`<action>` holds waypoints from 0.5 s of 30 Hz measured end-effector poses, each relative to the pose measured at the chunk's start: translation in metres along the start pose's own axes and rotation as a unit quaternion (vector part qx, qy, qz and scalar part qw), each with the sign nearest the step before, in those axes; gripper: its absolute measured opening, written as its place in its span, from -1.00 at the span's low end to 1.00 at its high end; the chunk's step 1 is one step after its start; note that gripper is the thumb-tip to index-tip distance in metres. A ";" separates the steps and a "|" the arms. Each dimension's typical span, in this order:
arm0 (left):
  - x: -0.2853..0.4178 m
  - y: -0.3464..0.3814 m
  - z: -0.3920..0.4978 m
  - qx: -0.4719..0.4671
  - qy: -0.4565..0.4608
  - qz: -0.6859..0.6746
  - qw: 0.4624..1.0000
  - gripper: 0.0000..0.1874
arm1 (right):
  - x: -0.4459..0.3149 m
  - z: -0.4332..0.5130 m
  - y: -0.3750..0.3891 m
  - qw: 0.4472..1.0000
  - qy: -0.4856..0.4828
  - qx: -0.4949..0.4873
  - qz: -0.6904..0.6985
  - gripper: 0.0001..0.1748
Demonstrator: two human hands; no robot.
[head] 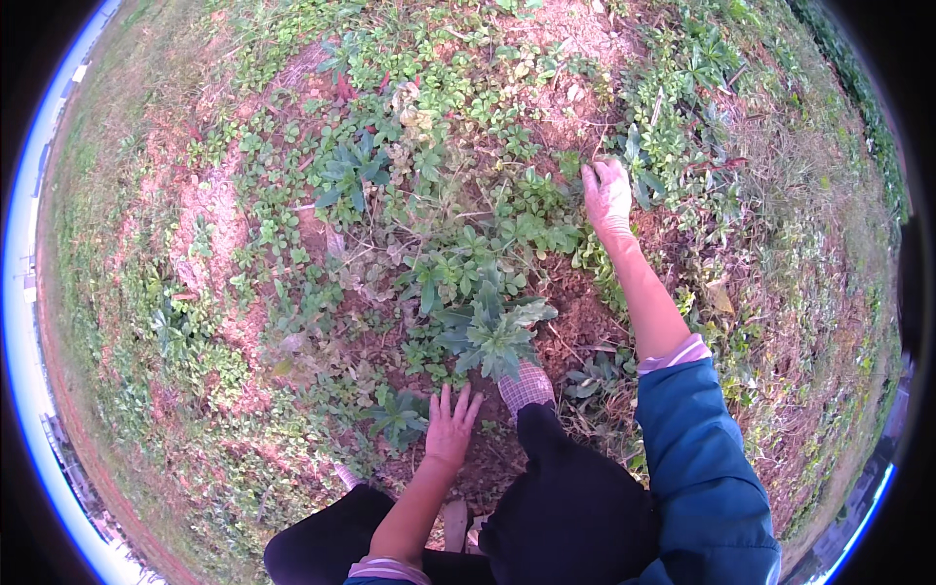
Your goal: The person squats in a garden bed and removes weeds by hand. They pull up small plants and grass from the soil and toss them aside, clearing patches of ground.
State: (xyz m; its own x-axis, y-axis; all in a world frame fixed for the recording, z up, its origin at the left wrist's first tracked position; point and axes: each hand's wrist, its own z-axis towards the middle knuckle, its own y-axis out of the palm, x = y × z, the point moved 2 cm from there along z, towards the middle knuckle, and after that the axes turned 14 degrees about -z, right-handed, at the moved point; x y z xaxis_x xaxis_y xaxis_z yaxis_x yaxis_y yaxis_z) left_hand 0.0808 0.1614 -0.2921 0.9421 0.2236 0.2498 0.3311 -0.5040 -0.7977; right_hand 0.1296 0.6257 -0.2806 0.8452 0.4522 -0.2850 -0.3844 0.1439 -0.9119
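My right hand [608, 196] reaches out over low green weeds, fingers curled downward. A thin dry stem [602, 140] shows just beyond its fingertips; whether the fingers grip anything is hidden. Close to that hand, on its right, grows a broad-leaved weed [638, 162]. My left hand [449, 431] is low and near my body, palm down with fingers spread over dark soil [486, 428], and holds nothing. A small leafy plant [398, 418] stands just left of it. Ahead and to its right is a larger plant with toothed leaves [491, 330].
My checked shoe [528, 386] is beside the toothed plant, partly under its leaves. Black-clad knees [570, 504] flank a pale wooden piece [455, 525], perhaps a low stool. Loose reddish soil [585, 303] lies below my right forearm. Another broad-leaved plant [352, 172] grows farther ahead.
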 end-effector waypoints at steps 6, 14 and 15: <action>-0.001 0.002 0.000 -0.026 -0.008 -0.001 1.000 -0.31 | -0.058 -0.015 0.063 0.878 -0.010 -0.464 -0.118 0.05; -0.002 0.008 -0.002 -0.023 0.008 0.035 0.999 -0.31 | -0.057 -0.034 0.086 0.911 0.127 -0.392 0.030 -0.32; -0.002 0.008 -0.003 -0.011 0.013 0.050 0.999 -0.31 | -0.059 -0.032 0.091 0.923 0.145 -0.350 0.070 -0.33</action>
State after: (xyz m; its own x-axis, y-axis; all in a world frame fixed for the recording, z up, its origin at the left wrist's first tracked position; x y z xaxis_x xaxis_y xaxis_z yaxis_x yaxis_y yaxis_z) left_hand 0.0823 0.1545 -0.2976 0.9714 0.1495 0.1843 0.2364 -0.5410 -0.8071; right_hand 0.0567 0.5841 -0.3563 0.9084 0.1547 -0.3883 -0.2481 -0.5481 -0.7988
